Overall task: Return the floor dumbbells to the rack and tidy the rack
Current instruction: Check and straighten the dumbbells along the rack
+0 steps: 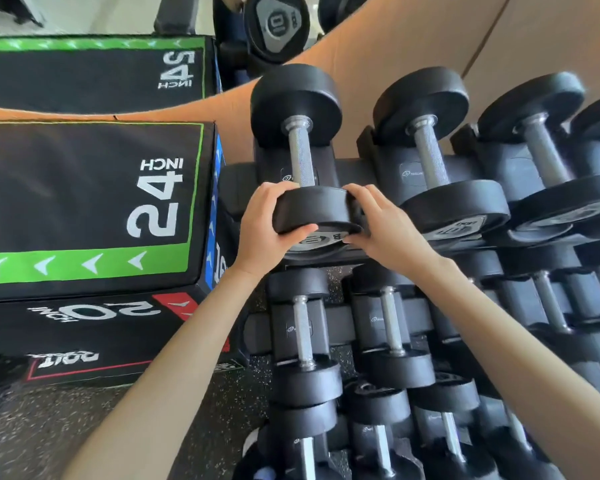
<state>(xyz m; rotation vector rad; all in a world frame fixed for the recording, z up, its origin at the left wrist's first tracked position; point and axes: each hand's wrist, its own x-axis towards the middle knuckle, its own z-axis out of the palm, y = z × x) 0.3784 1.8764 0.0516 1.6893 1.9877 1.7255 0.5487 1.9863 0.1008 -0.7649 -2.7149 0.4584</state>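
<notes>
Noting, at far left, stacked black padded jump boxes with green borders (84,202), standing just beside the rack and taking no part in the step.

Observing the left hand (267,226) curling round the left edge of the near head (312,207) of the black round-headed rubber dumbbell with knurled steel handle (301,157). Wrapping the fingers over the rim and laying the thumb on the numbered end face. Observing the right hand (381,223) doing likewise on the right edge, bending its fingers over the rim. Clamping the one head between both hands and leaving the handle bare.

Locating the dumbbell in the leftmost cradle of the top tier of the black steel three-tier rack (234,188), with far head toward the back and near head at the front lip. Appearing seated or very nearly so. Not confirming contact with the cradle, hidden beneath the hands.

Judging the step in hand as squaring this dumbbell in its cradle. Advising:
- Turning the head evenly with both hands, bringing the number plate level and facing out.
- Pushing along the line of the handle, not sideways, avoiding a knock against the neighbouring black dumbbell (430,157) just to the right.
- Clearing fingertips from beneath the head before letting the weight settle.
- Matching the set-back of the further black dumbbell (542,147) along the row.
</notes>
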